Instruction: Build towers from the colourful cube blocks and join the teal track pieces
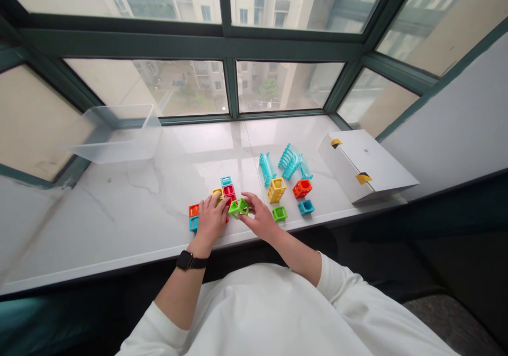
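My right hand point(257, 216) pinches a bright green open-frame plastic block point(238, 208) between thumb and fingers, tilted just above the sill. Close on its left, my left hand point(212, 218) rests with bent fingers on a flat cluster of joined plastic blocks, gripping it and hiding part of it. Showing around that hand are a red block point(229, 190), a light blue block point(226, 181), a yellow block point(217, 192), an orange block point(193, 210) and a blue block point(193, 224). Whether the held green block touches the cluster, I cannot tell.
Right of my hands stand a yellow block stack point(277, 190), a green block point(280, 213), an orange-red block point(302, 189) and a blue block point(306, 207). Behind them lie turquoise track pieces point(267, 169). A white box point(373, 160) and a clear bin point(119, 152) flank the marble sill point(130, 224).
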Motion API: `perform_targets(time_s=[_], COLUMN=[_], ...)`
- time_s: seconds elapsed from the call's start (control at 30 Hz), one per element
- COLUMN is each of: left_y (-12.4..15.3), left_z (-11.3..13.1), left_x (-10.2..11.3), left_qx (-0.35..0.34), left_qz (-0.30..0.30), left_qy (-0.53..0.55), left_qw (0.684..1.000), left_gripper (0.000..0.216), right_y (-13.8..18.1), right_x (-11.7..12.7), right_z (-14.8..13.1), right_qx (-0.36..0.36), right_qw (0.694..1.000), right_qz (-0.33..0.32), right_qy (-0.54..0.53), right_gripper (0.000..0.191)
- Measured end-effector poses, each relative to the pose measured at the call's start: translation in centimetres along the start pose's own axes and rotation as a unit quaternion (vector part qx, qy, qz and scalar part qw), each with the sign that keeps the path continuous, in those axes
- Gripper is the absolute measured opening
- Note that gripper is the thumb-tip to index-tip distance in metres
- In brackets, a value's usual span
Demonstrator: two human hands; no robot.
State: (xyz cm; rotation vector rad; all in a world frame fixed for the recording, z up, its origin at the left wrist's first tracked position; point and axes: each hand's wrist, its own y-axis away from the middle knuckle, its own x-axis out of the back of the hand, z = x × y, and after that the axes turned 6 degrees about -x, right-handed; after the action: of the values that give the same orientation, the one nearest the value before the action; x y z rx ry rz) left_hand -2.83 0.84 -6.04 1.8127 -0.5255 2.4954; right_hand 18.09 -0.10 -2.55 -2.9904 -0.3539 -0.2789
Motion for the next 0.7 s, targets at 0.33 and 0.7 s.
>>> perform_targets(time_s=[0.33, 0.7], left_y=[0.3, -0.4], left_z=[3.2, 6.6], left_x=[4.3, 7.1], left_qx=[-0.082, -0.133], left_qz=[0.14, 0.179], left_qy=[0.15, 0.283], left_qw=[0.975, 0.933], left_gripper=[0.046, 0.055], right_y=[-0.1, 0.2], right_x=[1.4, 2.9], right_z=[-3.1, -3.4], right_qx=[0.004, 0.001], right_qw=[0.972, 0.972], right_qz=[-0.004, -0.019], right_qy=[-0.233, -0.234], right_gripper=[0.059, 0.064])
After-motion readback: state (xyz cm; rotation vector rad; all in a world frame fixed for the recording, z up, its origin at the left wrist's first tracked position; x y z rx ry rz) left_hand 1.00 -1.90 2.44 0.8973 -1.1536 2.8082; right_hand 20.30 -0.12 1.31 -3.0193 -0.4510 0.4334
